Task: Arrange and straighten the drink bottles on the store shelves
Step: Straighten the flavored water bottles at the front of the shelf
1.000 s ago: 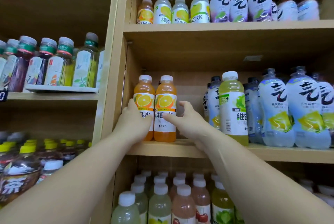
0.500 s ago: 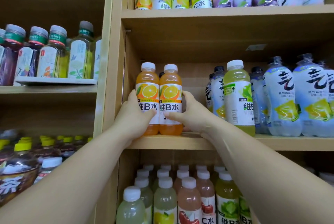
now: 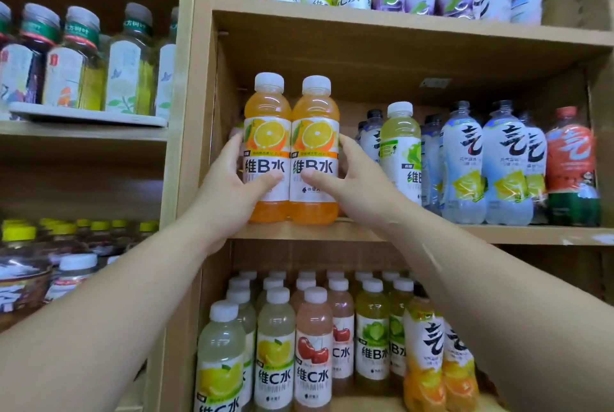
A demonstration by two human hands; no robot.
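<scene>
Head view: the left orange bottle (image 3: pixel 266 132) and the right orange bottle (image 3: pixel 315 134) stand upright and touching at the left end of the middle shelf (image 3: pixel 498 234). The left grip (image 3: pixel 229 187) curls round the first, thumb across its label; the right grip (image 3: pixel 360 187) curls round the second. A pale green bottle (image 3: pixel 400 145) stands near on the right

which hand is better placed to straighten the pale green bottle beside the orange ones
Right, probably. The right hand holds the right orange bottle, just beside the pale green bottle; the left hand holds the left orange bottle, farther away.
</scene>
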